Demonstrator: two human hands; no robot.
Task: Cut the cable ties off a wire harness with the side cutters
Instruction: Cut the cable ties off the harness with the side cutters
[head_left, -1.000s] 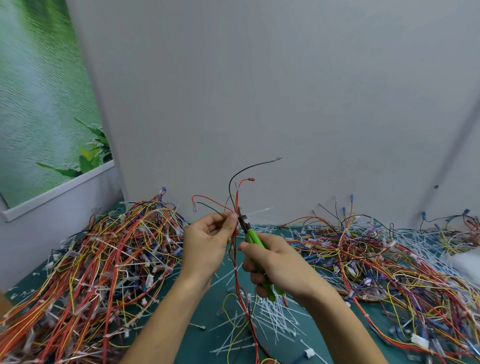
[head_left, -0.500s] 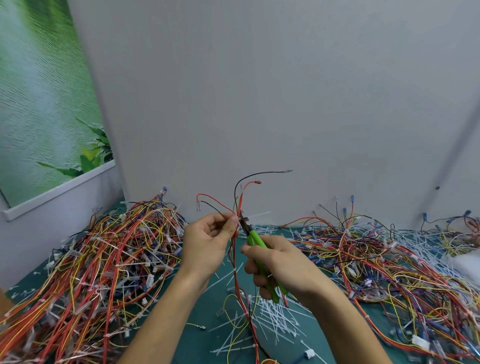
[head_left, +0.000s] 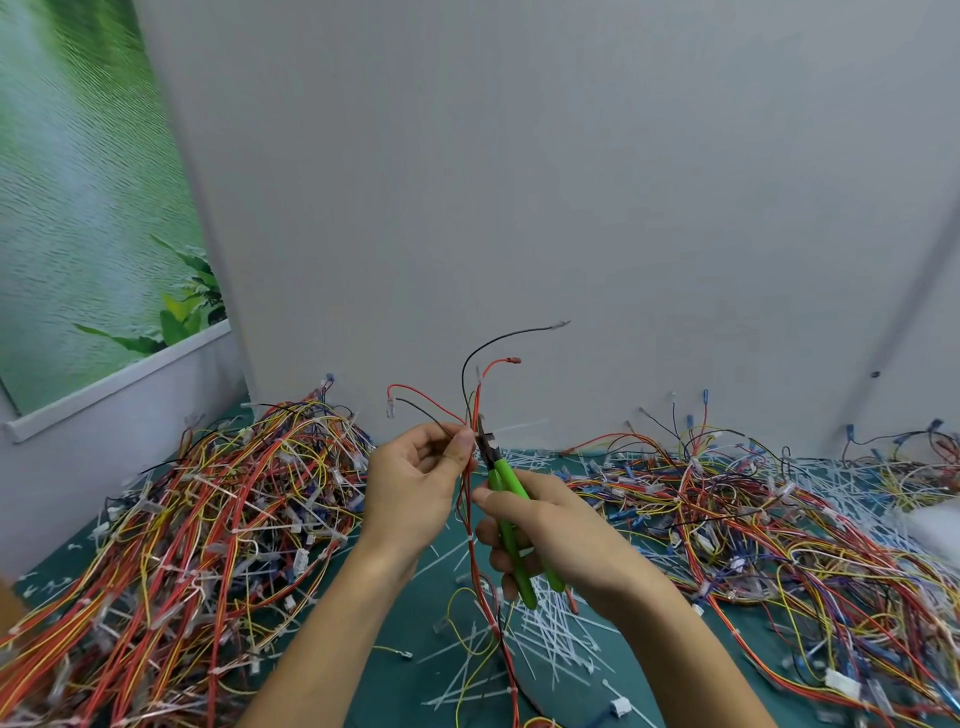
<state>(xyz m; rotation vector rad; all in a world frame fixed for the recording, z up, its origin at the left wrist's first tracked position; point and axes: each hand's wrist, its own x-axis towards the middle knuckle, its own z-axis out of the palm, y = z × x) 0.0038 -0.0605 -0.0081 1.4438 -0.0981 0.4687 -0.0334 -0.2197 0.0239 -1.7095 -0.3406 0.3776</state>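
Note:
My left hand (head_left: 415, 480) pinches a thin wire harness (head_left: 470, 525) of red, black and yellow wires, held upright above the green mat. Loose wire ends (head_left: 514, 338) fan out above my fingers. My right hand (head_left: 550, 535) grips green-handled side cutters (head_left: 511, 519). Their dark jaws (head_left: 485, 439) sit against the harness right beside my left thumb, at a white cable tie (head_left: 511, 430) whose tail sticks out to the right. The lower harness hangs down between my forearms.
A big heap of wire harnesses (head_left: 197, 545) fills the left of the green mat (head_left: 410, 670); another heap (head_left: 769, 530) covers the right. Cut white ties (head_left: 550, 644) litter the mat below my hands. A grey wall (head_left: 519, 208) stands close behind.
The harness, both hands and the cutters stay almost where they were. The loose black wire end on top has swung slightly to the right.

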